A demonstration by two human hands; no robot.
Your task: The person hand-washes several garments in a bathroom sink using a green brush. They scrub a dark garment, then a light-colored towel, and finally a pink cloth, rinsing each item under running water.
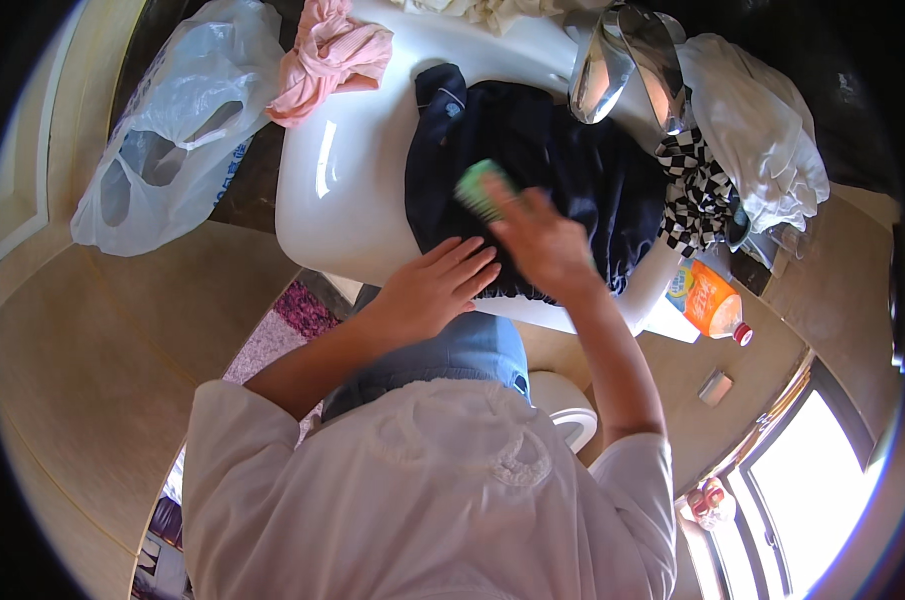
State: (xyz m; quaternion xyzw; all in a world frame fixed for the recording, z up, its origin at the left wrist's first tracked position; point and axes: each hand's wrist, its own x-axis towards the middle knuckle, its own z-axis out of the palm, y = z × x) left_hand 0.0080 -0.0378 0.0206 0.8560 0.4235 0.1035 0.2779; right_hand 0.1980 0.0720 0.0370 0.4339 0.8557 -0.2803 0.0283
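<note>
At the white sink (318, 215), your right hand (545, 245) grips a green block (481, 190), fingers bent over it; block sits over the dark garment (533, 130). Your left hand (443, 285) lies flat, palm down, fingers extended over the garment's near-left edge, nothing visible clasped in it.

Containers: sink holds the garment, bunched across its middle and right. Plastic bag (198, 90) left of the sink, translucent; can't tell what's in it. Orange bottle (713, 300), red cap on, right of the sink; can't tell if the orange is drink or wrapper.

Hard to see: block and right fingers are motion-blurred, so can't say brush or soap. Sink bottom is under the garment. Pale cloth (473, 8) is cut off by the top edge. Faucet (601, 85) base is hidden.

Surface: pink cloth (333, 65) on the sink's far-left rim. White cloth (758, 130) and checkered cloth (695, 190) heaped at the right. Dark counter (253, 185) beside the sink.

Room: tan wall (163, 340), toilet (573, 410) behind your right arm, window (823, 490) blown out at lower right.
</note>
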